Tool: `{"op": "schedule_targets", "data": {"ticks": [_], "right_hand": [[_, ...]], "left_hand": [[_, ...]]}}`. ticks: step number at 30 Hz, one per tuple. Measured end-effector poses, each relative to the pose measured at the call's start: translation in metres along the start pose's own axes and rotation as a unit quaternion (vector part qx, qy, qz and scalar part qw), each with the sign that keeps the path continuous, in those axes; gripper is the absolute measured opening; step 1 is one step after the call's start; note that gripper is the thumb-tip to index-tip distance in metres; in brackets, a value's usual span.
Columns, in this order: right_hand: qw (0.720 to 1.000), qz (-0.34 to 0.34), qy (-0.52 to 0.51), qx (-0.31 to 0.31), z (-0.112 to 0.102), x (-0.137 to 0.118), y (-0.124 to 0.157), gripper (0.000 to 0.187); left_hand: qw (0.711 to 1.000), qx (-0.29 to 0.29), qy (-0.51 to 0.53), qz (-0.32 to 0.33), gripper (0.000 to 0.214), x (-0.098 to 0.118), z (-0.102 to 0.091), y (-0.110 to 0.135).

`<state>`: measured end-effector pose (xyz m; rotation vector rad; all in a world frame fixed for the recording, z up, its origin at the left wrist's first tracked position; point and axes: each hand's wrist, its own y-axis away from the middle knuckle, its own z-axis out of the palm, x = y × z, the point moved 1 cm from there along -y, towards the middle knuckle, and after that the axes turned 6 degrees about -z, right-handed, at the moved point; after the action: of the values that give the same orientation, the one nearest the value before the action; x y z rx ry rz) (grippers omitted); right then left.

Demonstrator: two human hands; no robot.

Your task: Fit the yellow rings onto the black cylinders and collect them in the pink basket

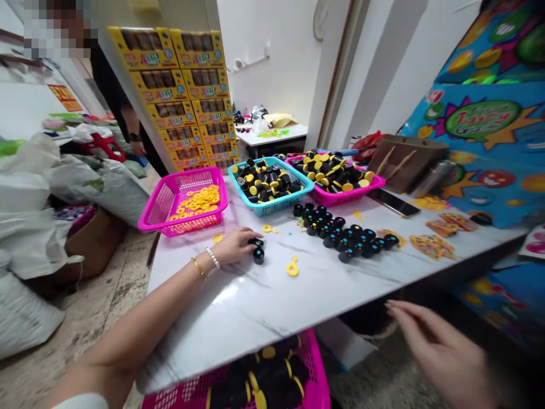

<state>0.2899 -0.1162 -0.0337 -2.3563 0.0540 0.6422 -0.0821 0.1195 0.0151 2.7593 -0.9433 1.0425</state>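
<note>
My left hand (235, 245) rests on the table, fingers curled round a small black cylinder at its fingertips. Touching or just beside it stands another black cylinder (258, 255) with a blue dot on top. Past the table's front edge, my right hand (445, 349) has thumb and fingers pinched together; anything between them is too small to make out. A yellow ring piece with a tab (292, 267) lies to the right of my left hand, and another yellow ring piece (267, 228) lies behind it. Several black cylinders with coloured dots (353, 234) stand in rows on the right.
On the table stand a pink basket (149, 218) of yellow rings, a blue basket (268, 205) and a second pink basket (336, 197) of black-and-yellow pieces. A phone (394, 203) lies right. Another pink basket (317, 369) sits below the edge. A person (123, 108) stands back left.
</note>
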Motion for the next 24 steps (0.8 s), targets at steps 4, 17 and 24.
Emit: {"op": "schedule_targets", "data": {"ticks": [4, 17, 24], "right_hand": [[0.979, -0.111, -0.145, -0.086, 0.034, -0.072, -0.016, 0.012], [0.923, -0.168, -0.099, -0.331, 0.116, -0.101, -0.107, 0.018], [0.955, -0.027, -0.21, -0.207, 0.112, -0.089, -0.083, 0.012]], "left_hand": [[0.999, 0.037, -0.001, 0.008, 0.027, -0.009, 0.009, -0.003], [0.99, 0.136, -0.004, -0.022, 0.03, -0.021, 0.008, -0.003], [0.979, 0.19, -0.014, -0.077, 0.039, -0.018, 0.007, -0.007]]}}
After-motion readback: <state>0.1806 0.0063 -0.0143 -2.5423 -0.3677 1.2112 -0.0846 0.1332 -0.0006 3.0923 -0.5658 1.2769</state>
